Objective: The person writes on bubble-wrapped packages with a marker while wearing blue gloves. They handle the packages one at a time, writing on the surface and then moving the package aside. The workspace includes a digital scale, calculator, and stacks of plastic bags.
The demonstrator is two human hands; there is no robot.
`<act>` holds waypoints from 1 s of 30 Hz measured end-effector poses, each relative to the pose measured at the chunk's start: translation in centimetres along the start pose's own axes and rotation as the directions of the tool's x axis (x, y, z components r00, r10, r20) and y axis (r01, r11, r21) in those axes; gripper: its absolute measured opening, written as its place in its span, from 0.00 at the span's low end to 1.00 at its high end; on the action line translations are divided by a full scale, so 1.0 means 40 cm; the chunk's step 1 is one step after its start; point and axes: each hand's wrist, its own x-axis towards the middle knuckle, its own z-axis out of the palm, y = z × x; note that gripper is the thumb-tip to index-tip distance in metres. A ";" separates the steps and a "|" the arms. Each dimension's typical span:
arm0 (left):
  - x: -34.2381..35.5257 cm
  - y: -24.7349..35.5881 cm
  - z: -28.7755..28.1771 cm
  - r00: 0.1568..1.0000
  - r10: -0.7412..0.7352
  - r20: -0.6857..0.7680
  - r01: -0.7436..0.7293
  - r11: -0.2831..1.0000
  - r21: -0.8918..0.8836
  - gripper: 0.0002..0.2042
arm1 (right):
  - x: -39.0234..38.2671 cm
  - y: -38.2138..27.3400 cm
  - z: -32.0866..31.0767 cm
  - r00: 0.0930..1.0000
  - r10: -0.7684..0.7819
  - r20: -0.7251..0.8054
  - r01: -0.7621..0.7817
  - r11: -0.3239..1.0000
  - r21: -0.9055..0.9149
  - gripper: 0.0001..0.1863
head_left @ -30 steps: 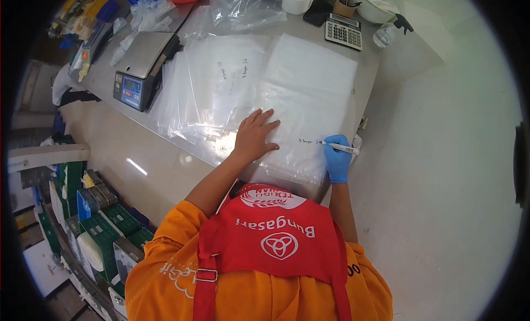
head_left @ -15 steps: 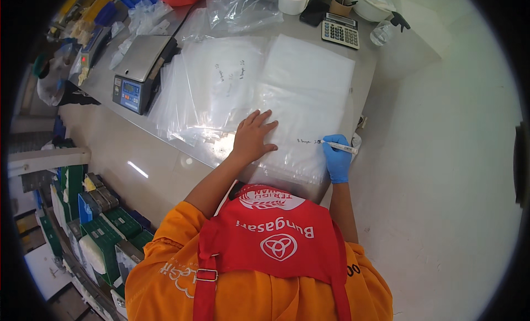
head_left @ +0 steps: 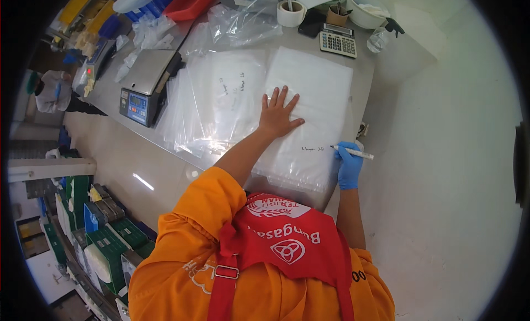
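Observation:
A stack of clear plastic bags [head_left: 309, 117] lies in front of me on the metal table, with a short line of dark handwriting on the top one. My left hand [head_left: 277, 119], bare, rests flat on that stack with its fingers spread. At the stack's right edge, my right hand [head_left: 349, 165] in a blue glove is closed around a white marker [head_left: 361, 153], its dark tip pointing left, just right of the writing. Left of the stack, more clear bags [head_left: 221, 94] are fanned out, and some carry similar handwriting.
A digital scale [head_left: 144, 83] stands left of the bags. Along the back are a calculator [head_left: 338, 42], a tape roll [head_left: 291, 14], a white bowl [head_left: 367, 12] and a red tray [head_left: 189, 3]. Another person [head_left: 54, 92] is at far left. Green crates [head_left: 110, 249] stand lower left.
My left hand has slid up and right, farther onto the stack, with fingers spread wider. The right hand has drawn the marker slightly right, away from the handwriting.

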 end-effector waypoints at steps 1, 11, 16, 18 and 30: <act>0.007 -0.002 0.004 0.999 -0.011 -0.037 0.011 1.000 0.002 0.26 | 0.002 0.000 -0.006 1.000 -0.005 -0.029 0.005 1.000 0.011 0.05; 0.158 -0.103 -0.246 0.963 -0.260 0.074 0.262 0.832 -0.489 0.07 | -0.002 -0.047 -0.039 0.992 -0.010 -0.123 0.016 0.999 0.049 0.07; 0.054 -0.339 -0.279 0.806 -0.580 -0.116 0.483 0.758 -0.438 0.08 | 0.001 -0.048 -0.013 0.985 0.031 -0.172 -0.024 0.999 0.047 0.06; -0.041 -0.435 -0.273 0.747 -0.607 -0.269 0.526 0.788 -0.319 0.11 | -0.001 -0.039 0.006 0.988 0.029 -0.155 -0.028 1.000 0.009 0.06; -0.210 -0.337 -0.336 0.772 -0.596 -0.222 0.627 0.656 0.419 0.39 | -0.054 0.042 0.161 0.985 0.039 0.170 -0.020 0.994 -0.111 0.04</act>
